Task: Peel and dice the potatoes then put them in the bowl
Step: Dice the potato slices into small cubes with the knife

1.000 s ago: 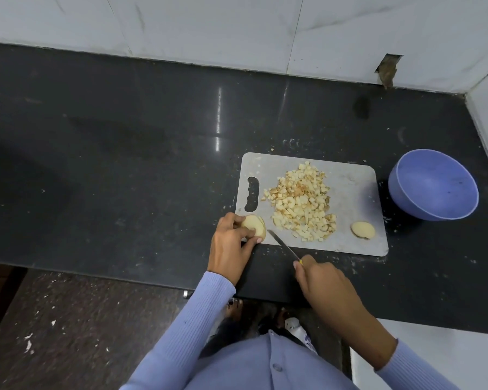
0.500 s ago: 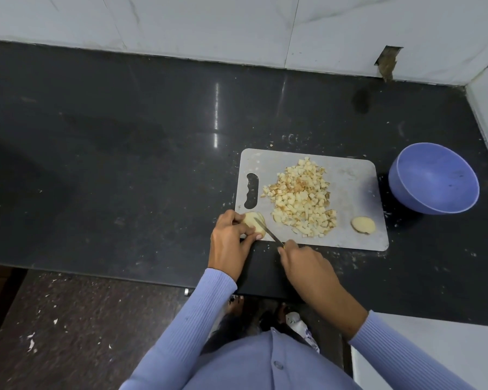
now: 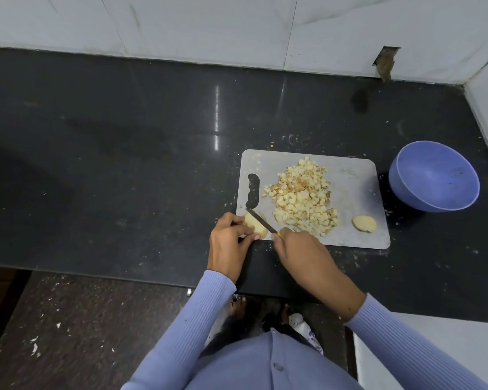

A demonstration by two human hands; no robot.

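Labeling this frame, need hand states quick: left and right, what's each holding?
Left hand: closed on the potato piece, pinning it at the cutting board corner.
Right hand: closed on the knife, blade across that piece.

Knife (image 3: 261, 220) seemingly across held potato (image 3: 254, 225)

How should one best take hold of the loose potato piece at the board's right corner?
Pinch the potato piece across its rounded edges, coming from above. It appears to lie flat and low on the board, apart from the dice, so the sides are free.
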